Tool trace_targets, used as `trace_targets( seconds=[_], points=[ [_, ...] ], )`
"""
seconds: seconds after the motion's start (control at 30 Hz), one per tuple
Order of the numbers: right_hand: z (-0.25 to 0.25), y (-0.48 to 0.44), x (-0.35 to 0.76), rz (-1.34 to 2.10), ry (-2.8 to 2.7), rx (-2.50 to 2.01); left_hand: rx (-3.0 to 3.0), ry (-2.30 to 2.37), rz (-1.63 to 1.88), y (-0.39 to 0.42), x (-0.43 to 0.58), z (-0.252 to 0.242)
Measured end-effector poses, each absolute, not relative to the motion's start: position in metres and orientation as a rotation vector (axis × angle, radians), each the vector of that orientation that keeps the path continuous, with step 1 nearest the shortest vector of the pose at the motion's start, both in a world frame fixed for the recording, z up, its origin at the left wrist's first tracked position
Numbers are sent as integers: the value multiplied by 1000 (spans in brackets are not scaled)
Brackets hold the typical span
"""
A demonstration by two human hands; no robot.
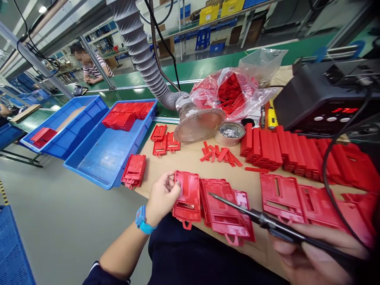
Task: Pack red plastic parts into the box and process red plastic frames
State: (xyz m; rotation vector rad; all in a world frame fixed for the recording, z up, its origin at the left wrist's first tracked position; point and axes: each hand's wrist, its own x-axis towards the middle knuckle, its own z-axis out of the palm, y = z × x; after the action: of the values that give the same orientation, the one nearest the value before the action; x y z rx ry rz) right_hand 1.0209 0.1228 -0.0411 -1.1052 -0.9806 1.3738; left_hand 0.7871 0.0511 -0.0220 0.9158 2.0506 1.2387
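Left hand (162, 198) curled on a red plastic casing (187, 196), right hand (308, 255) closed around a soldering iron (264, 220)

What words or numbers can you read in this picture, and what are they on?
Black soldering station: red lit digits that look like "370", but they are blurred, so I am unsure of them.
Yellow boxes on the far shelf: any labels are too small to read.
Red plastic casing under the left hand: no writing shows.
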Motion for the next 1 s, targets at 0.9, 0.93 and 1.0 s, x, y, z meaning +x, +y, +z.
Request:
trace_targets(
  seconds=[0.9,0.93,1.0],
  points=[
    [-24,114,1016,1464,-1069,-1004,757,1794,1404,66,818,6],
    [-24,114,1016,1466,-1071,-1008,760,1792,1404,66,818,6],
    [-25,113,1016,1478,-1081,-1019,759,1789,1407,66,818,6]
  ],
)
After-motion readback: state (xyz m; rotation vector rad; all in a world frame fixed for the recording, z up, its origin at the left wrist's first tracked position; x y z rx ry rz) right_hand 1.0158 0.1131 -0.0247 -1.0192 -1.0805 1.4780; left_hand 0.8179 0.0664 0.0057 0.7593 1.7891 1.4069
